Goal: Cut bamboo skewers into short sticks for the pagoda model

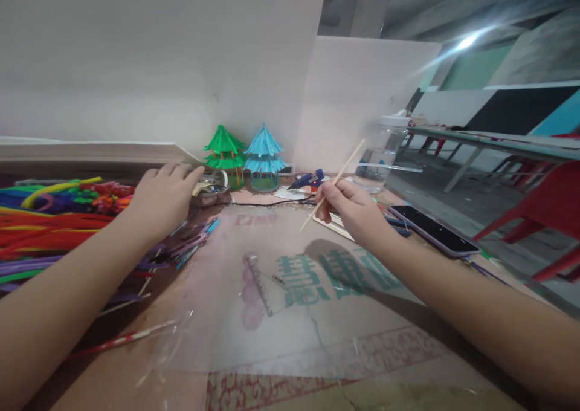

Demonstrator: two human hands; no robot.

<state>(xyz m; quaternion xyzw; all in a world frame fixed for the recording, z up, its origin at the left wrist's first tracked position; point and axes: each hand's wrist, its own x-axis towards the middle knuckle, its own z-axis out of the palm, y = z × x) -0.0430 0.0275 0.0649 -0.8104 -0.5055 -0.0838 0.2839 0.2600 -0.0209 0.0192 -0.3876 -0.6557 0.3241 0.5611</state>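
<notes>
In my right hand (344, 202) is a thin wooden stick (348, 160), pinched between thumb and fingers and tilted up to the right. More pale sticks (335, 226) lie under that hand. My left hand (170, 187) is at the left, beside a roll of tape (220, 180) and a small container; its fingertips bend down over something I cannot make out. A green pagoda model (223, 151) and a blue pagoda model (264, 154) stand against the back board. A blue glue gun (308, 180) rests right of them. A clear ruler (260, 285) lies on the printed plastic sheet (203, 338).
Colourful pipe cleaners (49, 229) fill the left side, with scissors and pens (197, 242) beside them. A clear water bottle (383, 151) and a phone (432, 228) are at the right. Beyond are red chairs (539, 208) and another table (489, 142).
</notes>
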